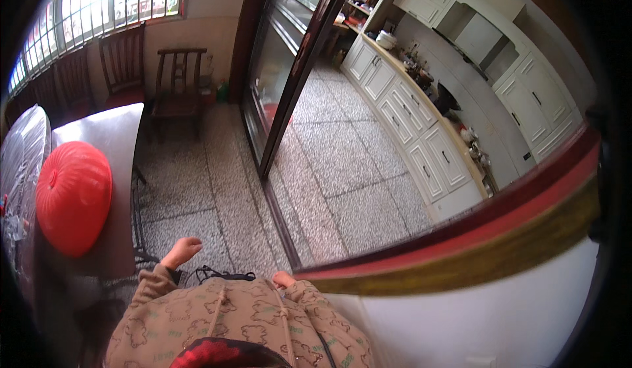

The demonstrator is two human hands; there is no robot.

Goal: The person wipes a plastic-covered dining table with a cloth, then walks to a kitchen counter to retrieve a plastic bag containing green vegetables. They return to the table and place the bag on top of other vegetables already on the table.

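Note:
My left hand (183, 251) hangs in front of my body over the pebbled floor (237, 195), its fingers loosely bent and nothing visible in it. It is to the right of a metal-topped table (121, 170). On that table sits a red ribbed plastic cover (74, 197), dome side up. My right hand (283, 279) is close to my waist, beside the lower end of a dark door frame (295, 262). Its fingers are partly hidden, so whether it grips anything is unclear. A black cord or strap (212, 272) shows between the two hands.
A plastic-wrapped round item (22, 180) stands at the far left. Wooden chairs (175, 91) line the wall under a barred window (113, 7). The sliding glass door (284, 47) stands partly open onto a kitchen with white cabinets (405, 116). A white wall (469, 313) borders my right side.

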